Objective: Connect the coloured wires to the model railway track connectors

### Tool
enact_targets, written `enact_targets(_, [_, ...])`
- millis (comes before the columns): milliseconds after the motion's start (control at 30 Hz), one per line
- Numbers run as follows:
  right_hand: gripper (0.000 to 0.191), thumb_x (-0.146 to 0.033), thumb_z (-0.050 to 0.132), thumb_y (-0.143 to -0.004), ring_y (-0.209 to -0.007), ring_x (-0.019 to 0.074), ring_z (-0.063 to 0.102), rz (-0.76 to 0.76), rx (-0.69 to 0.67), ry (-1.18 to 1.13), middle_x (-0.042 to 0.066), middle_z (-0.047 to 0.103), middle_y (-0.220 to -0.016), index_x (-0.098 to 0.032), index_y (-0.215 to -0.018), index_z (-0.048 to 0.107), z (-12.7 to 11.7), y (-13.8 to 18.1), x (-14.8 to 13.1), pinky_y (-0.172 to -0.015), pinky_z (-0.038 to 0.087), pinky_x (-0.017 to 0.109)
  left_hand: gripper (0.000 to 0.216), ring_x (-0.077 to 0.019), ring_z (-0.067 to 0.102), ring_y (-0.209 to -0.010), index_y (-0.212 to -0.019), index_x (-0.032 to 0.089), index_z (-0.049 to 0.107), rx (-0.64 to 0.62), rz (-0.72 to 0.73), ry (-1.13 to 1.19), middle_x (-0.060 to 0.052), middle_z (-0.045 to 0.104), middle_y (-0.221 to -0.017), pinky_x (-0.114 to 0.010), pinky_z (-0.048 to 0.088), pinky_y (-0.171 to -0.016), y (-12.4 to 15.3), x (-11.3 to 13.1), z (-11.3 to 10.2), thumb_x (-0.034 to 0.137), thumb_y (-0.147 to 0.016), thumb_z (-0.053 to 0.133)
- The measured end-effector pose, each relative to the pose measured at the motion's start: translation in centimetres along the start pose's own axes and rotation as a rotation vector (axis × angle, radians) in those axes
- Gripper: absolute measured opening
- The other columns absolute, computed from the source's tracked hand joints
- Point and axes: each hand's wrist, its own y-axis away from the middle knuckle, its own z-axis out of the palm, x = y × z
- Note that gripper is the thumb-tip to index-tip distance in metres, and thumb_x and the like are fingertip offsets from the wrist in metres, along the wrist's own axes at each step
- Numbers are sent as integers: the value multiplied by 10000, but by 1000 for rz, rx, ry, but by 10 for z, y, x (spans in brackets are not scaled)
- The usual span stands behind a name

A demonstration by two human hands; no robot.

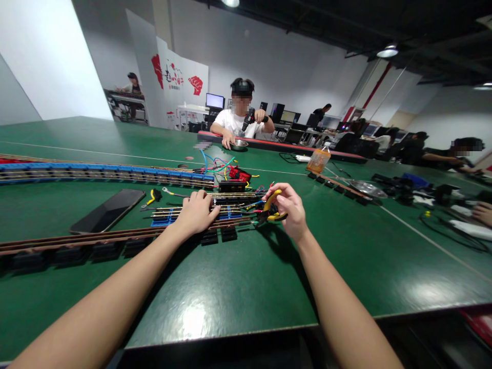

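My left hand (198,211) rests with curled fingers on a short stack of model train track pieces (230,210), pressing them onto the green table (238,287). My right hand (290,209) is closed round yellow-handled pliers (273,205), whose jaws point left at the end of the tracks. A long brown track (84,241) runs off to the left beneath my left wrist. Coloured wires and a red part (239,174) lie just behind the tracks.
A black phone (109,210) lies left of my hands, with small tools (156,196) beside it. A long blue track (103,173) runs behind. An orange bottle (318,160) stands at the back right. Across the table a person holds a power drill (248,119) over a metal bowl (239,145).
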Motion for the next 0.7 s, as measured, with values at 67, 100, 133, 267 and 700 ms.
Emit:
enact_targets(67, [234, -386, 601, -801, -772, 164, 603, -63, 45, 60, 15, 604, -837, -227, -972, 594, 2, 1, 2, -700, 493, 293, 386, -301, 511, -1077, -966, 170, 616, 6, 2, 1, -152, 560, -1132, -426, 447, -855, 0, 0, 0, 462, -948, 365])
enact_targets(100, [235, -389, 586, -808, -758, 163, 595, -94, 68, 94, 12, 597, -827, -228, -980, 591, 3, 2, 3, -690, 485, 290, 385, -301, 511, -1075, -962, 169, 616, 9, 2, 3, -151, 559, -1130, -427, 447, -854, 0, 0, 0, 461, -948, 366])
enact_targets(133, [240, -395, 568, -817, -749, 164, 588, -122, 87, 130, 11, 589, -818, -229, -989, 589, 4, 3, 3, -684, 479, 291, 386, -302, 512, -1073, -960, 169, 615, 11, 2, 5, -152, 560, -1128, -429, 447, -853, 0, 0, 0, 462, -948, 366])
enact_targets(267, [258, -409, 504, -848, -736, 166, 570, -208, 132, 246, 13, 564, -810, -225, -1004, 595, 10, 8, 3, -679, 463, 298, 390, -304, 509, -1076, -958, 170, 615, 6, 2, 12, -151, 557, -1133, -433, 446, -857, 0, -1, 2, 468, -947, 365])
enact_targets(700, [395, -526, 377, -912, -671, 158, 594, -39, 394, 553, 1, 549, -770, -207, -971, 601, 15, 7, -4, -603, 463, 273, 391, -304, 502, -1094, -978, 153, 617, 1, -5, 17, -155, 550, -1156, -446, 442, -876, -1, -1, 2, 459, -950, 376])
